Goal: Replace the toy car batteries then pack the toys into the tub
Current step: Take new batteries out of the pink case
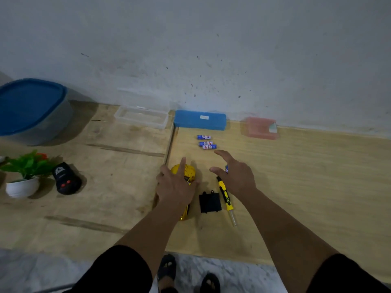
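Note:
A yellow toy car [189, 173] lies on the wooden table, and my left hand [175, 189] presses down on it and grips it, index finger stretched forward. My right hand [237, 176] hovers just right of the car with thumb and index finger spread, and a blue-white battery [226, 169] shows tucked in its other fingers. Three more blue batteries [206, 142] lie in a small row beyond the hands. The black battery cover [209, 202] and a yellow-black screwdriver [226, 197] lie between my forearms. The tub with its blue lid [31, 108] stands at the far left.
A black toy [66, 181] and a small potted plant [21, 185] sit at the left. Along the wall stand an open clear box [141, 118], a blue case [200, 120] and a pink box [260, 128]. The table's front edge is near my body.

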Demonstrator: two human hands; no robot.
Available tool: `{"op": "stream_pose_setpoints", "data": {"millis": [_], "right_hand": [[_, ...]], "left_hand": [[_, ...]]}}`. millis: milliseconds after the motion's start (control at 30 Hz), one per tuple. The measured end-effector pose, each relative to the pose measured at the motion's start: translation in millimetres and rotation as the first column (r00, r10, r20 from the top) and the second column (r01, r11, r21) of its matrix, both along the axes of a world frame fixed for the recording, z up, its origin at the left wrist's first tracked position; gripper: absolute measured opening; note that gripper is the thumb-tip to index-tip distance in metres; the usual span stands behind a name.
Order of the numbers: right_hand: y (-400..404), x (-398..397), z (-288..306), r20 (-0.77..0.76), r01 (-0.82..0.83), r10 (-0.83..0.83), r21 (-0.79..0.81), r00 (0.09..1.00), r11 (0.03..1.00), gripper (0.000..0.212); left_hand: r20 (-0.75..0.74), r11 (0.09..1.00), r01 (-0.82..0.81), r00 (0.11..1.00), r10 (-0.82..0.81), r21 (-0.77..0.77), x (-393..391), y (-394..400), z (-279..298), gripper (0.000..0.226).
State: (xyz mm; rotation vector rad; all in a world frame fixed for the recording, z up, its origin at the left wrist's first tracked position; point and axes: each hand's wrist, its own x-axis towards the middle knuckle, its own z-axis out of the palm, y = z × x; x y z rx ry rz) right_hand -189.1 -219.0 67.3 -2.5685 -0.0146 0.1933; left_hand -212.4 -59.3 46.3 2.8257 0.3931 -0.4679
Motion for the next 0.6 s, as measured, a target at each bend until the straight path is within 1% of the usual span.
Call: {"op": "stream_pose_setpoints", "data": {"millis": [67,100,200,300,367,433,533,600], "right_hand": [[-5,4,3,-0.005,-0.029,0.029,-0.054,1.0,0.998,0.058],[-9,7,6,-0.008,-0.044,0.043,-0.093,0.999,0.995,0.061],[-25,17,13,0.019,-0.063,0.069,-0.222,0.997,0.973,0.063],[-49,28,20,0.011,-0.044,0.05,-0.309,0.999,0.95,0.063],[-68,35,22,0.021,-0.012,0.021,-0.356,1.0,0.935,0.064],[-90,45,22,0.049,0.024,-0.005,-0.386,0.999,0.922,0.064],[-121,61,15,0.067,0.044,-0.016,-0.442,0.998,0.896,0.065],[-138,75,4,0.068,0.06,-0.032,-0.466,0.997,0.883,0.065]], "left_hand": [[-0.019,1.0,0.002,1.0,-0.001,0.017,5,-2,4,0.085],[-0.014,0.998,0.033,0.999,-0.032,0.055,8,-4,7,0.085],[0.077,0.971,0.178,0.978,-0.192,0.162,28,-12,18,0.087],[0.147,0.934,0.317,0.928,-0.341,0.167,57,-24,25,0.088],[0.23,0.91,0.383,0.882,-0.412,0.16,77,-38,26,0.088],[0.278,0.88,0.438,0.836,-0.473,0.183,98,-59,28,0.087],[0.295,0.841,0.5,0.788,-0.541,0.207,125,-98,28,0.088],[0.331,0.831,0.525,0.762,-0.556,0.186,143,-121,20,0.089]]}}
